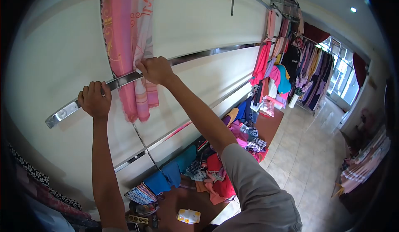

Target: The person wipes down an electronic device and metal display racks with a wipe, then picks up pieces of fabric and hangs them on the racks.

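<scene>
A shiny metal rail (66, 111) runs across the white wall, its near end at the left. My left hand (94, 100) is closed over the rail close to that end, fingers curled around its top. A pink and white patterned scarf (120, 36) hangs down behind the rail, between my two hands. My right hand (157, 71) is closed on the rail at the scarf's right edge, thumb against the cloth. Whether its fingers also pinch the fabric is hidden.
Below, folded clothes (212, 165) lie heaped on a brown platform (199, 198) with a small yellow-and-white packet (188, 216) and a power strip (138, 219). Garments on a rack (309, 70) hang near the glass door (343, 82). More clothes (365, 165) hang at the right.
</scene>
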A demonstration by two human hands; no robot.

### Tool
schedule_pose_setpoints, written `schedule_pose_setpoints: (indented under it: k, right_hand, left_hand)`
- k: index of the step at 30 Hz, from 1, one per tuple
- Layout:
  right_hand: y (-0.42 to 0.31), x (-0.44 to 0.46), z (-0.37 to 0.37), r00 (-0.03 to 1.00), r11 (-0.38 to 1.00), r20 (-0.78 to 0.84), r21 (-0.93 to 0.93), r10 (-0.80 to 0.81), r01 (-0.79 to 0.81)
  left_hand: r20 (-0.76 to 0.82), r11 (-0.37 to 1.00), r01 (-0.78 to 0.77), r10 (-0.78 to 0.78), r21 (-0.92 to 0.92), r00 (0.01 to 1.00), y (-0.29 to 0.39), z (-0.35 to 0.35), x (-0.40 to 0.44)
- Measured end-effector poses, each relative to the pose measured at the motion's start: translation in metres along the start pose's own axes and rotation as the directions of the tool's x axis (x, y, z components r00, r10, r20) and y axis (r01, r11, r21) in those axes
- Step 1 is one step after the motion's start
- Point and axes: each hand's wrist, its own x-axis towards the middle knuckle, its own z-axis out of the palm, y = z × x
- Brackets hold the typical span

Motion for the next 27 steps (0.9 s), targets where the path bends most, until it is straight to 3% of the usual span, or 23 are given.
schedule_pose_setpoints:
  k: [4,5,7,9,14,17,20,23,27]
  right_hand:
    - [0.031,-0.006,-0.010,0.996,1.000,0.083,0.004,-0.026,0.026]
    - [0.050,-0.010,-0.009,0.997,0.998,0.037,0.025,-0.066,0.065]
    - [0.085,-0.017,-0.021,0.990,0.991,0.129,-0.132,0.053,-0.036]
    - [0.119,-0.030,-0.023,0.999,0.986,0.032,-0.161,0.044,-0.038]
    - [0.181,-0.034,-0.043,0.966,0.971,0.180,-0.179,0.188,-0.156]
    - [0.234,-0.039,-0.033,0.976,0.974,0.057,-0.100,0.210,-0.204]
    - [0.261,-0.041,-0.044,0.960,0.946,0.029,-0.183,0.277,-0.267]
    - [0.298,-0.050,-0.041,0.974,0.988,-0.215,-0.112,0.076,-0.102]
    - [0.335,-0.057,-0.043,0.944,0.999,-0.326,-0.026,-0.038,0.032]
  left_hand:
    - [0.058,0.999,-0.042,0.043,-0.021,0.997,-0.008,-0.007,0.002]
    - [0.060,0.999,-0.042,0.044,-0.030,0.997,-0.006,-0.008,0.001]
    - [0.058,0.998,-0.044,0.046,-0.038,0.997,-0.006,-0.010,0.003]
    - [0.076,0.999,-0.033,0.034,-0.020,0.997,-0.006,-0.010,0.002]
    - [0.003,0.999,-0.033,0.033,0.030,0.999,-0.004,0.000,0.000]
    - [0.008,0.998,-0.043,0.042,0.054,0.999,-0.001,-0.001,0.001]
    - [0.059,0.996,-0.040,0.035,0.076,0.998,0.001,0.000,0.000]
    - [0.083,0.991,-0.066,0.056,0.119,0.995,0.004,-0.001,0.000]
    - [0.145,0.984,-0.083,0.060,0.158,0.988,0.009,-0.001,0.000]
